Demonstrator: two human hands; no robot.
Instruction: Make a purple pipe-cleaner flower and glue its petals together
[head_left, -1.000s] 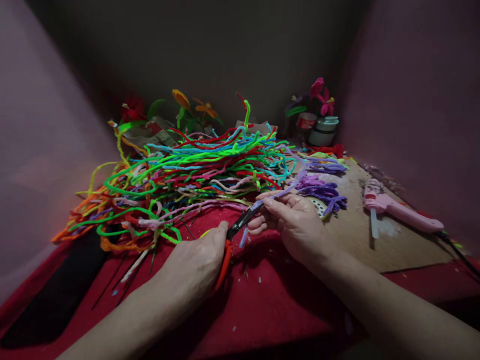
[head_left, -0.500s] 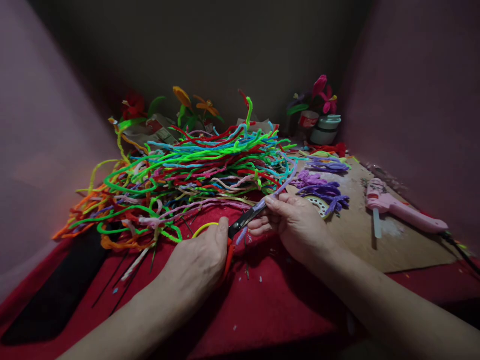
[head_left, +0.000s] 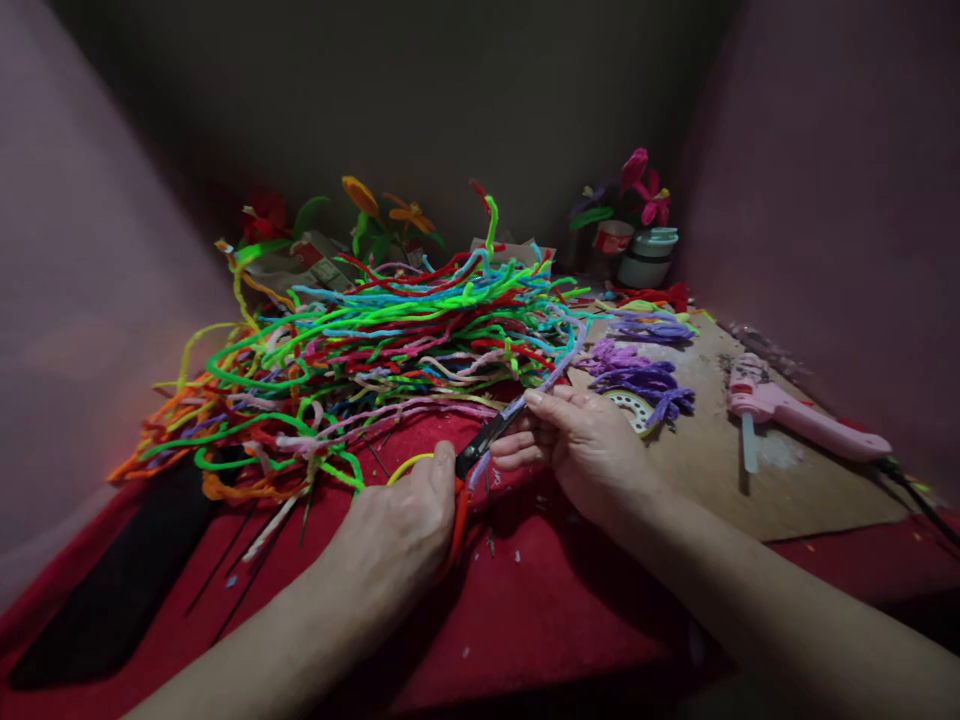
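Note:
My left hand [head_left: 416, 515] is closed around the handles of a pair of scissors [head_left: 484, 443], one loop yellow and the other red-orange. The dark blades point up and right toward my right hand [head_left: 589, 445]. Between thumb and forefinger, my right hand pinches a light purple pipe cleaner [head_left: 564, 362] beside the blade tips. One end of it arches up toward the pile; the other hangs below the blades. Whether the blades are closed on it I cannot tell. Behind both hands lies a big heap of colourful pipe cleaners [head_left: 420, 320].
On the right, a cardboard sheet [head_left: 810, 500] bears a pink glue gun [head_left: 802, 415], purple bent pipe-cleaner bundles [head_left: 637, 378] and a tape roll [head_left: 630, 410]. A black flat object [head_left: 112, 590] lies at left. Pipe-cleaner flowers [head_left: 645, 190] and a lidded jar [head_left: 649, 258] stand behind.
The lower end of the purple pipe cleaner now hangs closer to the scissor handles. Both hands keep nearly the same position and grip; the view has shifted slightly.

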